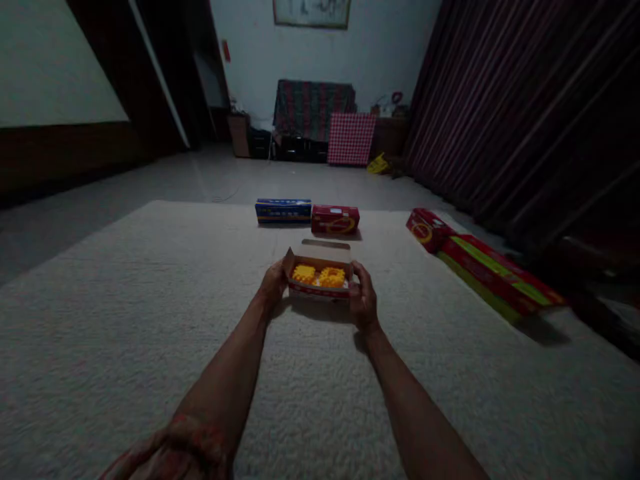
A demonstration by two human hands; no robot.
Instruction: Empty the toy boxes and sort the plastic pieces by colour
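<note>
An open red cardboard box [316, 289] sits on the pale carpet [125, 320] straight ahead, lid flap folded back. Inside lie two yellow bumpy pieces [320, 275] side by side. My left hand [273, 285] grips the box's left end with fingers curled around it. My right hand [363, 297] clasps the right end in the same way. Both arms reach forward from the bottom of the view.
Beyond the box lie a blue box [283, 211] and a red box [335, 219]. To the right, a small red box [428, 229] and a long red-green box [495, 275] rest near dark curtains [525, 113]. Covered furniture [314, 110] and a checked panel [350, 138] stand at the far wall.
</note>
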